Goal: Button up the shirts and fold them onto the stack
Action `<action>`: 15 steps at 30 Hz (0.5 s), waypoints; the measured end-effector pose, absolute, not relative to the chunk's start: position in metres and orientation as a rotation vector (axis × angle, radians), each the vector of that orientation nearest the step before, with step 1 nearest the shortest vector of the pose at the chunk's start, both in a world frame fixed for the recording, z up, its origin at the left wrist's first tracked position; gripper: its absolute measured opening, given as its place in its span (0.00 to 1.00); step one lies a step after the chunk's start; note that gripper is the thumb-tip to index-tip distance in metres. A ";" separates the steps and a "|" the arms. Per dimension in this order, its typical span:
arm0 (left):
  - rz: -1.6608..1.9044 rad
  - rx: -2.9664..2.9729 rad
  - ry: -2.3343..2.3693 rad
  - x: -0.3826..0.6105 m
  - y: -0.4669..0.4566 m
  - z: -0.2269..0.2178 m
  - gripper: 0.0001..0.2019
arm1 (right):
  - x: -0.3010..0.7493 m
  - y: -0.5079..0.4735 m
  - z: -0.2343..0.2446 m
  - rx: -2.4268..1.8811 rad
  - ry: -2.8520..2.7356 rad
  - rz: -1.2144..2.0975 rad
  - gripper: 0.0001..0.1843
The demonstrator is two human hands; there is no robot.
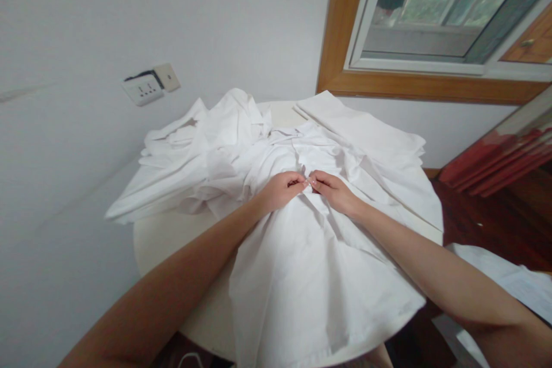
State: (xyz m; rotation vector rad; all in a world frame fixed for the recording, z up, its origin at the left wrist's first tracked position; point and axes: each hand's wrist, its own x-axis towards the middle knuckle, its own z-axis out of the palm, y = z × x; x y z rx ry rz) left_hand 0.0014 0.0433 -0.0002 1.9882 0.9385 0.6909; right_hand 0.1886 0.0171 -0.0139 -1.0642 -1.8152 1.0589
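Note:
A white shirt lies spread over a round cream table, its lower end draping over the near edge. What looks like its collar is at the far side. Both hands meet at the middle of its front. My left hand pinches the shirt's fabric between thumb and fingers. Close against it, almost fingertip to fingertip, my right hand pinches the same spot. Any button under the fingertips is too small to make out.
Crumpled white cloth is heaped on the table's left. Folded white cloth lies at the back right. The table stands against a wall with a socket and a wood-framed window. Red curtain hangs at right.

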 end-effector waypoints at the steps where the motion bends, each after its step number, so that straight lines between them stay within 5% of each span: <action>1: 0.709 2.025 0.948 0.001 0.043 0.000 0.14 | 0.188 0.017 -0.014 -1.071 -1.816 1.056 0.13; 15: 0.760 2.267 1.015 -0.002 0.047 -0.004 0.15 | 0.187 0.009 -0.004 -1.052 -2.039 0.888 0.14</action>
